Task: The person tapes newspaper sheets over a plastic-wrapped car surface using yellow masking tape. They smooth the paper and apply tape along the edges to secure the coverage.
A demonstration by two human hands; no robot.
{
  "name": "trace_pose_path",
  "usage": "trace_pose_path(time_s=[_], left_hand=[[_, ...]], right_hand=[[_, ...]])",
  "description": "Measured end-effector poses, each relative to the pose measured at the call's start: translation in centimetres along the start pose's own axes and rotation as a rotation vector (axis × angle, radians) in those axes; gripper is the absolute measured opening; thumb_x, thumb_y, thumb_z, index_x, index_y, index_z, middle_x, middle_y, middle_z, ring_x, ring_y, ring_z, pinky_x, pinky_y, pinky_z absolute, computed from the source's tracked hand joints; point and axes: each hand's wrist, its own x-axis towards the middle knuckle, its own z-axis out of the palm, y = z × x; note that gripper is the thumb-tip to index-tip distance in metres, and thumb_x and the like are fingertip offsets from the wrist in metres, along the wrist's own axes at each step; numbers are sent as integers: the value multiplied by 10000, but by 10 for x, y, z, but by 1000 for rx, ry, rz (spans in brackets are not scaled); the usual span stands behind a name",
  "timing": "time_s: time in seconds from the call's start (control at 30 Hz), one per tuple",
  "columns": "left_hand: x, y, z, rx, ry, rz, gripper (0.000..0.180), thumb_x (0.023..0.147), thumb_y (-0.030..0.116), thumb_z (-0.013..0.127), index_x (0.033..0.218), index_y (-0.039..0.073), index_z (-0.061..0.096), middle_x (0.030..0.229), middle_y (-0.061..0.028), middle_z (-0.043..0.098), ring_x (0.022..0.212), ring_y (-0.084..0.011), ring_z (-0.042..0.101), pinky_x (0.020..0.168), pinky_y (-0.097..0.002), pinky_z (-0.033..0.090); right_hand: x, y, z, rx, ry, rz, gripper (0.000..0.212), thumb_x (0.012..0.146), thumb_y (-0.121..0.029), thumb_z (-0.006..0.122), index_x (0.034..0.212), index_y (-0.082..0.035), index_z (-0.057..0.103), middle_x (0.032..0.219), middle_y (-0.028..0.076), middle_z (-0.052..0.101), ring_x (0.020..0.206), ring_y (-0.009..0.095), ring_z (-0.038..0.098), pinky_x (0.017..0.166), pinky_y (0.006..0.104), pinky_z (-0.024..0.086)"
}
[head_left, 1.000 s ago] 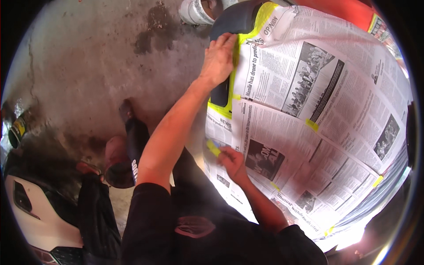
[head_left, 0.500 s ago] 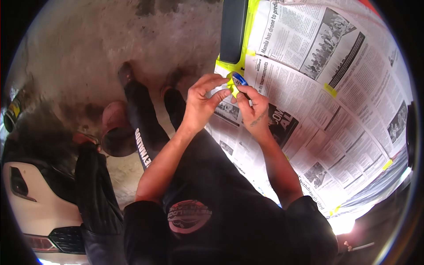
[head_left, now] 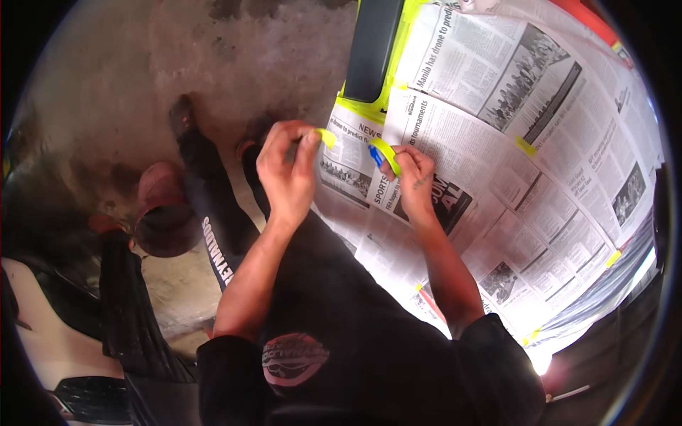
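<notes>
1. Left hand (head_left: pixel 288 174): thumb and forefinger pinching a short yellow strip (head_left: pixel 328 138).
2. Right hand (head_left: pixel 415 176): gripping the tape roll (head_left: pixel 388 150), just right of the strip.
3. Newspaper sheets (head_left: pixel 526 202): spread behind the roll, beside a dark panel (head_left: pixel 373 46).

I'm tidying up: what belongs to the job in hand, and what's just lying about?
In use:
Yellow tape strip in left hand
Yellow tape roll in right hand
Taped newspaper sheets
Tape-edged black panel

Seemingly apart:
Reddish round container
Pale car bodywork, lower left
</notes>
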Motion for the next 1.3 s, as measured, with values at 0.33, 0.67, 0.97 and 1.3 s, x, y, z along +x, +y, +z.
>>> trace_pose_path(time_s=[0.33,0.67,0.97,1.3], left_hand=[[-3,-96,98,-767,-235,-824,126,966,98,747,1042,0,725,918,-72,747,794,-139,689,723,-292,574],[11,-90,137,-819,-163,-859,106,942,74,772,993,3,713,845,-49,716,673,-96,609,631,-255,514],[-14,-113,126,-733,-288,-814,103,985,104,726,997,10,688,908,-58,719,788,-121,662,708,-270,567],[-42,-127,118,-703,-280,-788,107,943,68,762,1004,8,699,912,-49,723,811,-111,661,729,-260,555]], right_hand=[[38,-3,-2,-291,23,-12,455,911,-57,621,1359,21,633,939,109,675,619,149,639,540,296,533],[42,9,-7,-373,2,-88,446,886,-50,619,1323,33,655,797,92,653,611,156,657,561,307,553],[27,16,-4,-369,-37,-69,395,950,-2,590,1338,38,645,693,58,631,542,98,588,510,265,469],[0,36,-7,-393,-78,78,422,964,-22,585,1383,18,622,703,48,629,546,98,585,522,270,471]])
